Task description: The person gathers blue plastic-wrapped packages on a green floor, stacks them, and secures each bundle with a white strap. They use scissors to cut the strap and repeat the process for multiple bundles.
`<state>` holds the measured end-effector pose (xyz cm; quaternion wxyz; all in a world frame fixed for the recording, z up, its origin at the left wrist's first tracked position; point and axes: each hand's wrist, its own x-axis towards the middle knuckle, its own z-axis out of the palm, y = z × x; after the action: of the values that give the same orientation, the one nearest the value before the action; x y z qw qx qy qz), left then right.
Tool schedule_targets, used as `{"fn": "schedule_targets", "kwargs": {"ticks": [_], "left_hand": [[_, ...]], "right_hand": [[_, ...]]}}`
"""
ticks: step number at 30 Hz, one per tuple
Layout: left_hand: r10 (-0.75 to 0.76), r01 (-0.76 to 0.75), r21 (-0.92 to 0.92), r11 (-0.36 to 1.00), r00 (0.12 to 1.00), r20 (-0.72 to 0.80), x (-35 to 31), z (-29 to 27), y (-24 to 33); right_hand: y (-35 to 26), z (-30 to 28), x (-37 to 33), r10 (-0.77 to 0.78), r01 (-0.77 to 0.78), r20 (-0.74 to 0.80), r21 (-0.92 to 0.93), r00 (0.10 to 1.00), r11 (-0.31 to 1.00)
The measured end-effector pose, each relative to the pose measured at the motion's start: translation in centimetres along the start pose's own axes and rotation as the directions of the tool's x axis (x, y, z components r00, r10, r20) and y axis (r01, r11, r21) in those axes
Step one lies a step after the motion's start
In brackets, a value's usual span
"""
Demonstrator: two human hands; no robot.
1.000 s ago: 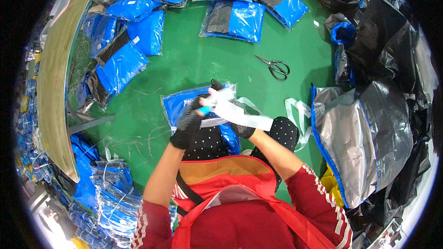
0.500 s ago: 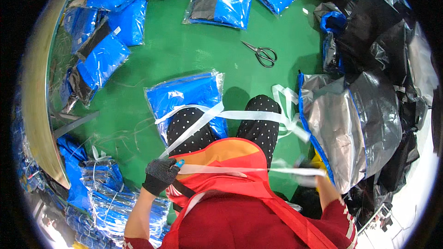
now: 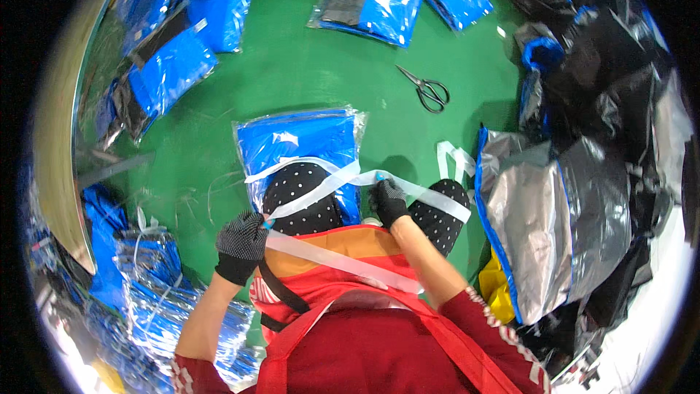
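Pinching a white strap (image 3: 332, 184) with both gloved hands, left hand (image 3: 241, 241) and right hand (image 3: 389, 201), the person is wrapping it over the blue bag (image 3: 299, 147) lying beyond the knees; pulling tight seems next.

Bright overhead light, glare on plastic bags (image 3: 583, 204), strong fisheye bending, dark rim, centre sharp.

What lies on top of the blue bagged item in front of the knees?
White strips cross the blue bagged item; the right hand pinches one, the left hand holds an end. The dotted knees cover its near edge, so nothing there can be seen.
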<state>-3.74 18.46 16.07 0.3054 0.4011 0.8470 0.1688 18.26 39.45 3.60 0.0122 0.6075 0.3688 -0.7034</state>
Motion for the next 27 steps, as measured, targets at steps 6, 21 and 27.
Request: {"fn": "schedule_targets", "kwargs": {"ticks": [6, 21, 27], "left_hand": [[0.028, -0.028, -0.146, 0.989, 1.0, -0.002, 5.2, -2.0, 0.5], [-0.492, 0.203, -0.897, 0.392, 0.87, -0.019, -8.4, 14.5, -8.2], [-0.56, 0.41, -0.806, 0.427, 0.82, 0.12, -10.0, 20.3, -8.1]], "right_hand": [[-4.6, 1.0, -4.8, -0.441, 0.186, 0.205, 0.697, 0.874, 0.692], [-16.7, 17.6, 13.0, -0.145, 0.579, 0.96, -0.261, 0.239, -0.772], [-12.9, 17.4, 17.4, -0.19, 0.624, 0.908, -0.397, 0.372, -0.673]]}}
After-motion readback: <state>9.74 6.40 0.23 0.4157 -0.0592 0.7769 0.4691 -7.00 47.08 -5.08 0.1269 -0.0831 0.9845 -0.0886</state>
